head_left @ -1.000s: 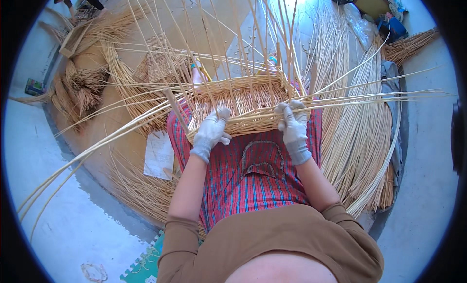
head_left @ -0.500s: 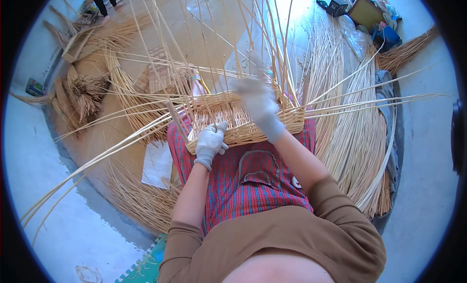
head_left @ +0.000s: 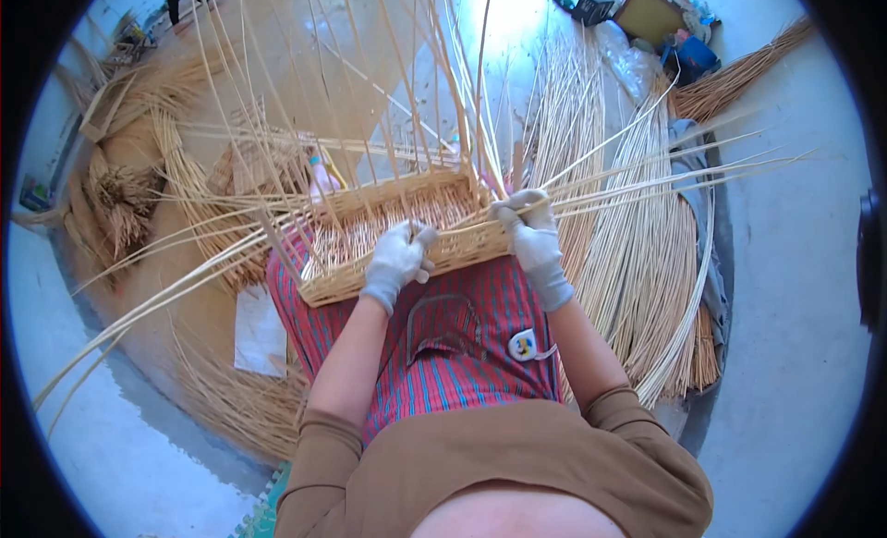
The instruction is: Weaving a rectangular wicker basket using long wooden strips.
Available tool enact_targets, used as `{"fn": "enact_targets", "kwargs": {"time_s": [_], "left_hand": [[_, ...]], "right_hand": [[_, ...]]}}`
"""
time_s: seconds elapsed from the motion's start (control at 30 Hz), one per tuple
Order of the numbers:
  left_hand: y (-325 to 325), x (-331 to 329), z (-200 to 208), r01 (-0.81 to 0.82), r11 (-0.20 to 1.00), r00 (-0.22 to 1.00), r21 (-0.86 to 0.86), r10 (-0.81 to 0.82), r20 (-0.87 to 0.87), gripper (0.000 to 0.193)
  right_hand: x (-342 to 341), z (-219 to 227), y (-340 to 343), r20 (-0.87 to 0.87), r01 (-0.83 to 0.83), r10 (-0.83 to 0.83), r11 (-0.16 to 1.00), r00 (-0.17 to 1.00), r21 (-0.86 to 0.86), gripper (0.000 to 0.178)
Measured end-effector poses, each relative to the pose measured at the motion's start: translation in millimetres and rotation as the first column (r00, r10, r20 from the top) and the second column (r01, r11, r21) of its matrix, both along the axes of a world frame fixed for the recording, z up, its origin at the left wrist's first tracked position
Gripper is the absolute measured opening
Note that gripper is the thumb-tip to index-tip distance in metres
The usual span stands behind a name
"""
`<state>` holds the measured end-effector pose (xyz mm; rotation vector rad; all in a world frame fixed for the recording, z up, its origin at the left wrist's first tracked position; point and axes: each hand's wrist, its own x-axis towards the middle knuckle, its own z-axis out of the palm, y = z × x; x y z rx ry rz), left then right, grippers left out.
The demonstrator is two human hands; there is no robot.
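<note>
A half-woven rectangular wicker basket [head_left: 467,248] lies across my lap, on a red plaid apron [head_left: 434,376]. Tall thin stakes rise from its walls, and long pale canes stick out to both sides. My left hand [head_left: 399,257], in a grey-white work glove, is closed over the middle of the basket's near wall, thumb and fingers together. At the near right corner my right hand [head_left: 533,238], gloved alike, is closed around a pale cane by the rim. Its fingers partly hide that cane.
Long peeled canes [head_left: 624,261] are spread on the floor at the right, with a brown bundle [head_left: 739,71] beyond. More bundles [head_left: 120,201] lie at the left. A dark box [head_left: 591,6] and a blue container [head_left: 693,57] stand far right. Another person's legs [head_left: 174,2] show far left.
My right hand, blurred above the basket before, has come down to its near right corner and closed on a cane. My left hand stays on the near wall. The whole view has shifted.
</note>
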<state>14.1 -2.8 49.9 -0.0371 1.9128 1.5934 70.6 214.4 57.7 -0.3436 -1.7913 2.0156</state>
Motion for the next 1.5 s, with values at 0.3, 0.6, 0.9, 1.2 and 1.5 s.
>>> {"fn": "enact_targets", "kwargs": {"time_s": [0.3, 0.6, 0.9, 1.2, 1.5], "left_hand": [[11, 4, -18, -0.2, 0.979, 0.979, -0.036, 0.199, -0.031, 0.045], [37, 3, 11, -0.308, 0.894, 0.706, 0.325, 0.444, -0.552, 0.024], [126, 8, -12, -0.2, 0.953, 0.978, 0.227, 0.207, -0.006, 0.02], [108, 33, 19, -0.199, 0.98, 0.527, 0.014, 0.119, -0.842, 0.041], [125, -26, 46, -0.062, 0.756, 0.465, -0.652, -0.556, -0.689, 0.081]], "right_hand": [[-75, 77, -35, -0.044, -0.291, 0.313, 0.919, 0.949, 0.265, 0.047], [43, -31, 80, -0.066, 0.208, -0.226, 0.955, 0.972, -0.21, 0.011], [-78, 105, 52, -0.124, 0.022, 0.166, 0.512, 0.978, 0.859, 0.017], [-41, 26, 128, 0.043, -0.033, -0.361, 0.033, 0.932, 0.999, 0.025], [44, 13, 13, -0.299, 0.139, 0.148, 0.64, 0.943, 0.755, 0.02]]}}
